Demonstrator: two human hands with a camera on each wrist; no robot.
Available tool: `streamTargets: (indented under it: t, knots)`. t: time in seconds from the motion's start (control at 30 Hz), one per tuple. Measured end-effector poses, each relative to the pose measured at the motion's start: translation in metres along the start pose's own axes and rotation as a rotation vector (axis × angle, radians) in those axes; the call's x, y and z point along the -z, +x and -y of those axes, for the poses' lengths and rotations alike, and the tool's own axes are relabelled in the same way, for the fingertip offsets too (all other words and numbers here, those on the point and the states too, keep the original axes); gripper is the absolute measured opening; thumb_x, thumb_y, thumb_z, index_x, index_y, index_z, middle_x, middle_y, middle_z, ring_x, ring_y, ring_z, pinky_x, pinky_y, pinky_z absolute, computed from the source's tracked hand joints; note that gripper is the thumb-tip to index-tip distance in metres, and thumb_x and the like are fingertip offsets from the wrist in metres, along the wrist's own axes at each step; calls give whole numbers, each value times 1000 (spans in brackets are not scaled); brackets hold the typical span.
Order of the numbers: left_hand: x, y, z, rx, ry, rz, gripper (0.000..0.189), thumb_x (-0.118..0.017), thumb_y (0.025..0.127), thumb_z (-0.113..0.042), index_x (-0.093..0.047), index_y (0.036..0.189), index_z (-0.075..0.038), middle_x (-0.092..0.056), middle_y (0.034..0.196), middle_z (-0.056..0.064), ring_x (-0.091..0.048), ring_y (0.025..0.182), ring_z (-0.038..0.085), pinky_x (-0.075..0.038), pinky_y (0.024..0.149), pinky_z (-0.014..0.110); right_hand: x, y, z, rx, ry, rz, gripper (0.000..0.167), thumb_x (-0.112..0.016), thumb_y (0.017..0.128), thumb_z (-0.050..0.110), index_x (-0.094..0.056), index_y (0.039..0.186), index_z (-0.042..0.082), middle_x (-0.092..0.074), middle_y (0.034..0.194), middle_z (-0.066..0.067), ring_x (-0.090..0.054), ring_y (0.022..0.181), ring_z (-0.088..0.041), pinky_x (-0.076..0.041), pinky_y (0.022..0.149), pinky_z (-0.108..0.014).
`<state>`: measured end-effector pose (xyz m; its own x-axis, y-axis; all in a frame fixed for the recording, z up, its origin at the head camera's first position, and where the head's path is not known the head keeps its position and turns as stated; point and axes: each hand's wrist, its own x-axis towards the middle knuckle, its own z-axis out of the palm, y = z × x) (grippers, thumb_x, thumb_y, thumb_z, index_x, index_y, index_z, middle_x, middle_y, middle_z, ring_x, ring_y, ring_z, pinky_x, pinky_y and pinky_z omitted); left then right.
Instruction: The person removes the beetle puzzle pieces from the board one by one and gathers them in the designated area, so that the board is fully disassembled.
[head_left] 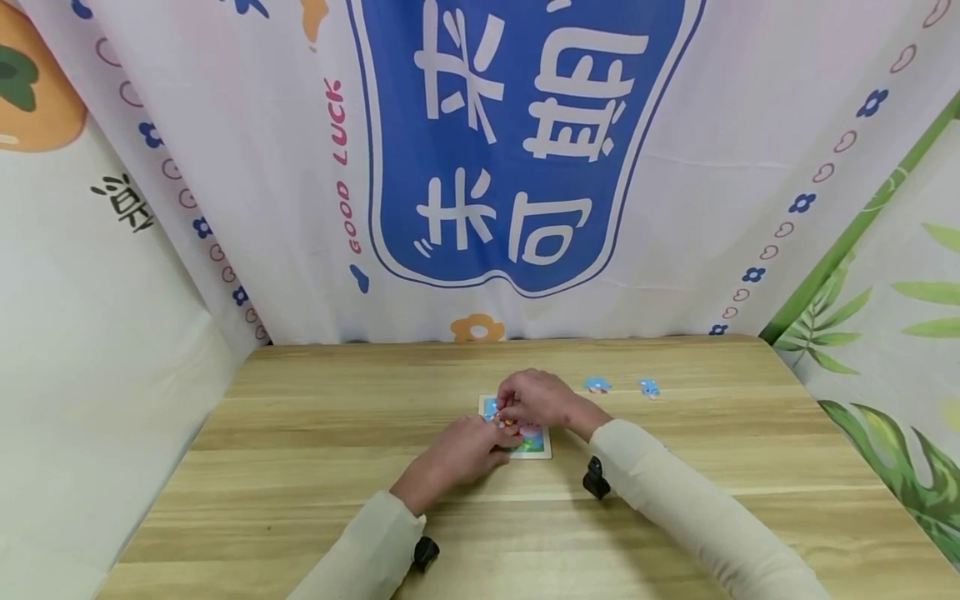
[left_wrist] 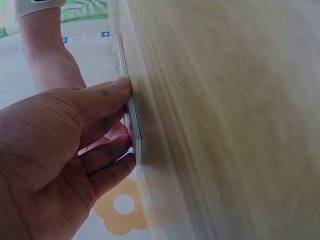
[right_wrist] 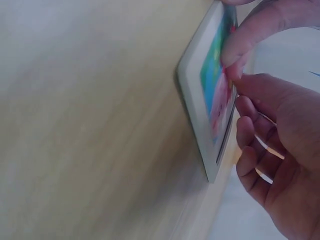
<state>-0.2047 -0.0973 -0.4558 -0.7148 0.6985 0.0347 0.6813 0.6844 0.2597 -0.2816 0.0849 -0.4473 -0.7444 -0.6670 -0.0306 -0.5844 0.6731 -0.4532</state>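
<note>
A small framed jigsaw puzzle (head_left: 536, 454), with a pale border and a colourful picture, lies flat on the table. My left hand (head_left: 467, 448) rests across its left part; in the left wrist view the thumb (left_wrist: 117, 90) touches the board's edge and the fingers lie on its face. Over the upper part of the puzzle (right_wrist: 210, 95), my right hand (head_left: 540, 398) brings thumb and index finger together on what looks like a small puzzle piece, mostly hidden by the fingers. The two hands' fingertips nearly meet in the right wrist view.
Two loose blue puzzle pieces lie beyond the right hand: one piece (head_left: 597, 384) nearer, another piece (head_left: 648, 387) farther right. The wooden table (head_left: 300, 467) ends at a printed cloth (head_left: 300, 275) hanging behind it. Black wrist devices sit under both forearms.
</note>
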Motion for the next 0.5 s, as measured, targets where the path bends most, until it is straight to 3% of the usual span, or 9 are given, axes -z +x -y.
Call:
streamTargets:
  t: [0.5]
  knots:
    - [2,1,1,0,-41,-1,29,-78,95,-22,-78,123,-15,-74,119,0,-69,97,10,-57,85,35,0,1,-3,85,-88,-49,9,-80,92,24,-75,84,24,-65,81,20,-58,74,-3,-51,68,-29]
